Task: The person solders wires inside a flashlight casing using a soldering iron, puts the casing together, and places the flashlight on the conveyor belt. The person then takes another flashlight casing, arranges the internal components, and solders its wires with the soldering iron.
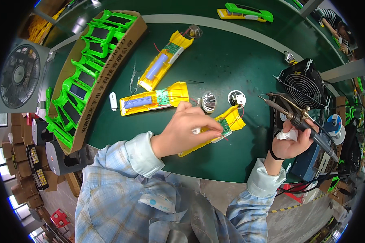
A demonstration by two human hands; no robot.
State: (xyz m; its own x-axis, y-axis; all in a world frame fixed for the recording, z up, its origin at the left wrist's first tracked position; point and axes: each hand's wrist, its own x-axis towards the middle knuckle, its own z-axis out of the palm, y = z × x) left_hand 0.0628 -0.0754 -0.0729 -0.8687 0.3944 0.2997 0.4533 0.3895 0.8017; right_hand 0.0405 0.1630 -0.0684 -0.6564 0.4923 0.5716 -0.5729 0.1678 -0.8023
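- Left hand (192, 126): fingertips together at the board (225, 126) in the nearest yellow case (235, 117); whether they pinch a wire, I cannot tell.
- Right hand (290, 145): fingers clamped round the soldering iron (302, 124).
- Probably best: steady the case, keep fingertips clear of the iron.

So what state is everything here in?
Left hand: pinched over near shell
Right hand: closed on soldering iron
Soldering iron: held; heat unclear
Near shell: open, board exposed
Middle shell: open, battery exposed
Far shell: open, battery exposed
Carton: open, filled with green frames
Grey fan: spinning or not, unclear
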